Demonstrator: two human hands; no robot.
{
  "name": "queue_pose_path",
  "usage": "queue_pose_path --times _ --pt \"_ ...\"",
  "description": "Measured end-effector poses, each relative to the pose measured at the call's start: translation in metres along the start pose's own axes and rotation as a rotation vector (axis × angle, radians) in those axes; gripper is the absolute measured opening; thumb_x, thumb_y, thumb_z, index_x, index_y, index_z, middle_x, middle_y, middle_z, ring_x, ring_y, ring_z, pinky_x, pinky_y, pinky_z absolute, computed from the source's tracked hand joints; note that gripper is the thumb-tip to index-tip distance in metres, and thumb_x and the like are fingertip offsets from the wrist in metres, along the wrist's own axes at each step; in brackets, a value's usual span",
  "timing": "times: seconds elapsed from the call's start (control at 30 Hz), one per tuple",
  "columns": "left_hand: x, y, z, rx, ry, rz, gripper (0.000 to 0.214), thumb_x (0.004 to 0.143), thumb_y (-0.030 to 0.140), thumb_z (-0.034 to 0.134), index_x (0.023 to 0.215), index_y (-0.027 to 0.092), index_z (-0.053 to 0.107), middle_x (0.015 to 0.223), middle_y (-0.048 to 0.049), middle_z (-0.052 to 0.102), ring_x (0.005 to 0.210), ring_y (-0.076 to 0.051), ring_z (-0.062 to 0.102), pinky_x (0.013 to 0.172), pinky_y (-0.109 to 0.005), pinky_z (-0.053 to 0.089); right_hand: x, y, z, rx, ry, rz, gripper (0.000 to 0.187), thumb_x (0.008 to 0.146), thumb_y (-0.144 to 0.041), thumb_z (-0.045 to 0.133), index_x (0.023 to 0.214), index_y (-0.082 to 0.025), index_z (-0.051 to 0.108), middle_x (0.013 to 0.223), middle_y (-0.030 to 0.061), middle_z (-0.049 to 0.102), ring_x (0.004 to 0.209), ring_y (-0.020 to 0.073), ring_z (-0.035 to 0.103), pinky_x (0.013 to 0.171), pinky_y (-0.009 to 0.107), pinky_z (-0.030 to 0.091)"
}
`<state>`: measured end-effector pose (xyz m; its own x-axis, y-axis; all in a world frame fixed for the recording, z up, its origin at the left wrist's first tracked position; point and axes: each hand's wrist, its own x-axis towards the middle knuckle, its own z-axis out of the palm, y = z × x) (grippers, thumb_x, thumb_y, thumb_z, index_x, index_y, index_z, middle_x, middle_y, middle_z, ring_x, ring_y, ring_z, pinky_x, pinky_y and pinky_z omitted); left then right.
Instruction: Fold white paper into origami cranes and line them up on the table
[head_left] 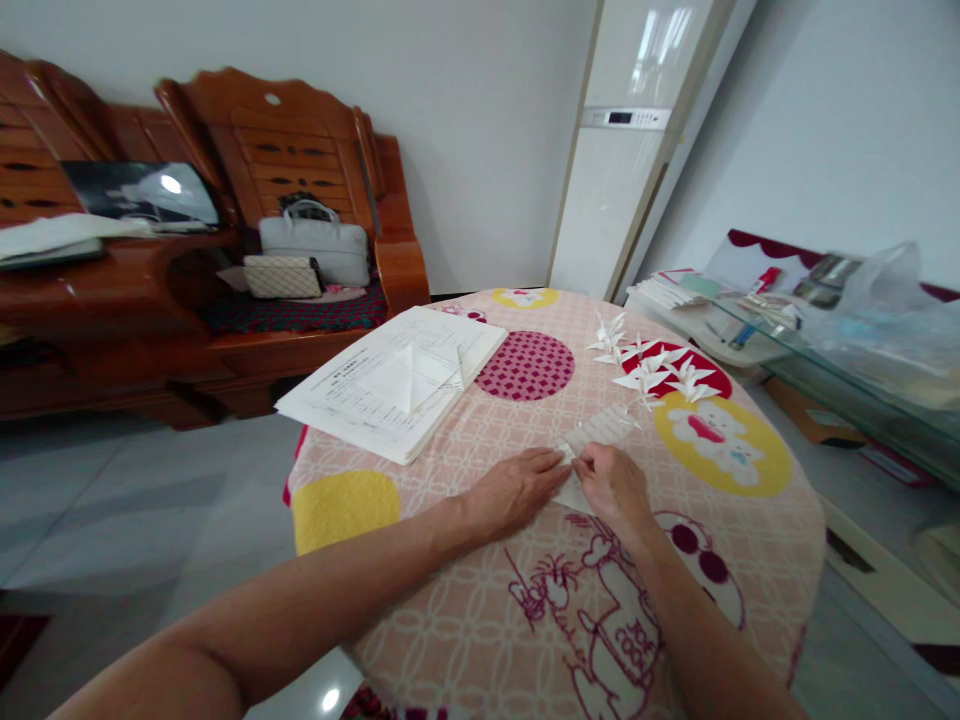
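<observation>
A piece of white paper [576, 494] lies on the round table, partly covered by both hands. My left hand [517, 490] rests flat over its left side with the fingers stretched out. On the right edge, my right hand [611, 485] is closed, its thumb and fingers pinching the paper. Just beyond the fingertips shows a pale, lined or creased paper part [604, 428]; I cannot tell whether it is the same sheet. Several white folded paper cranes [651, 372] stand grouped farther back on the right.
A stack of printed sheets [360, 400] lies at the left of the table, with a folded white paper [409, 378] on top. The patterned tablecloth [450, 620] covers the table. A glass shelf [817, 375] with a plastic bag [870, 330] borders the right side. Wooden chairs [300, 150] stand behind left.
</observation>
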<state>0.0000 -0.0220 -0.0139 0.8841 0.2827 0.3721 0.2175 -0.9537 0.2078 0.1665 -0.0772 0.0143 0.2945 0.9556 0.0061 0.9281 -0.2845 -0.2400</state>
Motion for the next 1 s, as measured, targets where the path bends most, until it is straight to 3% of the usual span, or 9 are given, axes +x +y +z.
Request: queue_pose_path --times 0.67,0.83,1.0 --pt "-0.001 0.0 -0.002 -0.048 -0.033 0.021 0.035 0.091 0.01 0.043 0.123 0.012 0.056 0.128 -0.0134 0.061 0.123 -0.021 0.054 0.107 -0.035 0.044 0.0 0.0 0.001 -0.035 0.008 -0.019 0.02 0.089 -0.029 0.054 0.079 -0.019 0.067 0.077 0.0063 0.071 0.074 0.0179 0.062 0.059 0.027 0.028" --pt "-0.009 -0.007 -0.006 -0.116 -0.038 -0.082 0.038 0.09 0.009 0.043 0.124 0.018 0.059 0.132 -0.0101 0.058 0.125 -0.019 0.053 0.106 -0.033 0.044 0.001 0.001 0.002 -0.016 0.001 -0.012 0.018 0.089 -0.028 0.055 0.077 -0.02 0.066 0.075 0.005 0.07 0.072 0.0172 0.062 0.058 0.027 0.027" --pt "-0.021 -0.011 -0.019 -0.133 -0.026 -0.167 0.042 0.089 0.01 0.046 0.127 0.023 0.06 0.142 -0.0084 0.051 0.13 -0.022 0.047 0.109 -0.04 0.041 0.0 0.001 0.001 0.005 0.006 -0.006 0.019 0.088 -0.027 0.055 0.076 -0.019 0.066 0.073 0.0044 0.069 0.07 0.0165 0.061 0.057 0.027 0.027"
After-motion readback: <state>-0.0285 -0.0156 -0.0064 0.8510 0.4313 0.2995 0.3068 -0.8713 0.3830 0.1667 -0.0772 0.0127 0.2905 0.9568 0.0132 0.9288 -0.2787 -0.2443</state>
